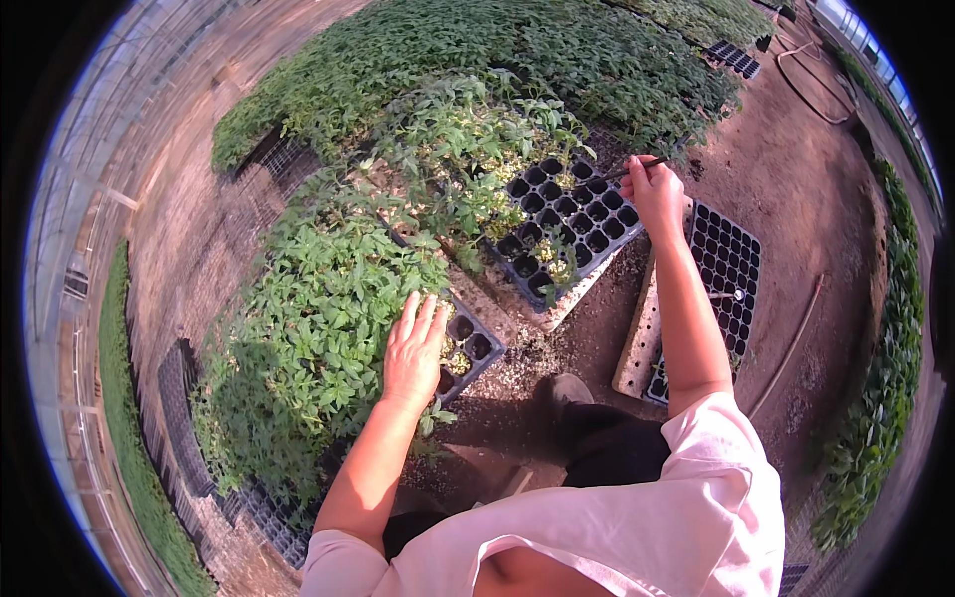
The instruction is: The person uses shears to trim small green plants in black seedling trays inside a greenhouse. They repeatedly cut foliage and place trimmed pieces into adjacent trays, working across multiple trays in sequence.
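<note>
While your left hand [413, 353] lies flat, your right hand [655, 199] pinches a thin dark tool [657, 160]

Your left fingers are stretched out straight and held close together, palm down, where leafy seedlings [328, 338] meet the exposed corner of the near tray [484, 366]. Whether anything is caught beneath that palm cannot be told from above. A few black cells show just to the right of your hand, some filled with pale, speckled material.

Your right thumb and fingers are closed on the tool, which reaches leftward from them over the middle tray [609, 251]. That black tray sits at an angle on a pale support [560, 313], with mostly dark, open cells; a few small plants [557, 267] stand toward its lower corner, and a thicker clump [477, 194] crowds its left side. The tool's far end lies over the upper cells, though whether it touches one cannot be made out.

To the right of your right forearm, another black tray [731, 254] with smaller cells lies next to a pale perforated board [637, 348]. Beyond both hands spreads a broad bed of green plants [448, 50]. Your shoe [570, 390] shows on the ground below the middle tray.
</note>
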